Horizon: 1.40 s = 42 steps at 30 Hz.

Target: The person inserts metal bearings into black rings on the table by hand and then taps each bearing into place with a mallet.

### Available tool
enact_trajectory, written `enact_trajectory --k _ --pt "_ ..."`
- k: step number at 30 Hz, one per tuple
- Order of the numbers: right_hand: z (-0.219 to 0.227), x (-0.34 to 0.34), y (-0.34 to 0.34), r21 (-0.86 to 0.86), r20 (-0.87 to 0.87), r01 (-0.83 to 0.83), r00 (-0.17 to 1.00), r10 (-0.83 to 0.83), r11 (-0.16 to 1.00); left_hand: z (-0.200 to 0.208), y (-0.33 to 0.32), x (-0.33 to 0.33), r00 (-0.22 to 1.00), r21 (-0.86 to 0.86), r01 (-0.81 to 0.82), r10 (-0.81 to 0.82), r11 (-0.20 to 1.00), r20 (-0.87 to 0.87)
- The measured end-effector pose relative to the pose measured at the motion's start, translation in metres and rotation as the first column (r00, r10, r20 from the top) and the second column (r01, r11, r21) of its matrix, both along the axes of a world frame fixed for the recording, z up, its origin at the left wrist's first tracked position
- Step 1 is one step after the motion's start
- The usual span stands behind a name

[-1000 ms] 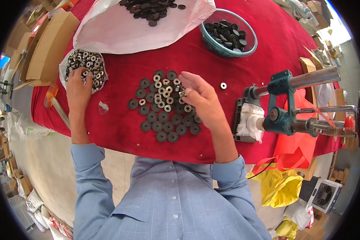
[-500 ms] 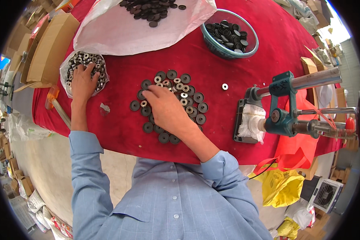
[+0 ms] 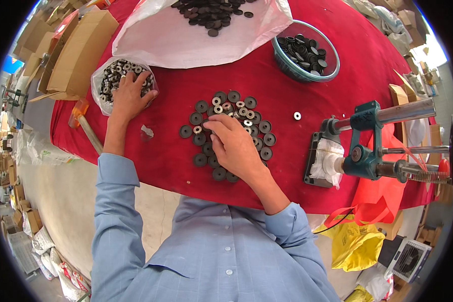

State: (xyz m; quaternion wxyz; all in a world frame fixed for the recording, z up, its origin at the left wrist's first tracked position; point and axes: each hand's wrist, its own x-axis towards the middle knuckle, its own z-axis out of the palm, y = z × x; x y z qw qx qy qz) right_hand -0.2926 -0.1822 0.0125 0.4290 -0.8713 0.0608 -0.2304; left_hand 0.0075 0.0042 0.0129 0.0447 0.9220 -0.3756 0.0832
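Observation:
My left hand [image 3: 130, 96] rests on small metal ring bearings [image 3: 117, 75] in a clear plastic bag [image 3: 97, 95], its fingers spread among them. My right hand [image 3: 232, 146] is above a cluster of round black wheels [image 3: 200, 160] laid flat on the red cloth. Its thumb and fingertips are pinched together over the left part of the cluster; whatever they hold is too small to make out. Shiny bearings [image 3: 250, 114] sit on several wheels in the middle. The hand and wrist hide part of the cluster.
A white sack [image 3: 186, 53] bears loose black discs [image 3: 214, 17]. Right of it stands a clear bowl [image 3: 332, 75] of black caps. A green hand press [image 3: 362, 146] is at the right, near a single bearing [image 3: 297, 116]. A hammer [image 3: 89, 132] and cardboard box [image 3: 83, 55] lie left.
The whole view has shifted, so things appear farther right. My left hand has moved toward the bag's right side with fingers more spread. My right hand has drawn slightly nearer to me.

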Motion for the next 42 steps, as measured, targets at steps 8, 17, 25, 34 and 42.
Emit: enact_trajectory --k 8,17,25,34,42 --pt "0.003 -0.016 -0.003 0.013 0.002 0.021 1.000 -0.021 1.000 0.011 -0.006 0.001 0.998 0.154 0.051 -0.043 0.987 -0.053" --pt "0.012 -0.033 -0.006 0.175 0.046 0.108 0.992 -0.118 0.979 -0.021 -0.016 0.007 0.992 0.091 0.032 -0.043 0.995 0.122" --pt "0.013 -0.060 -0.005 0.380 -0.001 0.192 0.978 -0.207 0.905 -0.019 -0.029 0.007 1.000 -0.010 -0.012 0.012 1.000 -0.008" --pt "0.006 -0.094 0.000 0.828 -0.187 0.235 0.972 -0.144 0.509 -0.013 -0.009 0.036 0.986 -0.629 -0.149 0.066 0.763 -0.154" --pt "0.012 -0.077 0.030 0.974 -0.176 0.166 0.983 0.054 0.155 0.029 -0.048 -0.108 0.550 -0.711 -0.560 -0.450 0.426 -0.703"
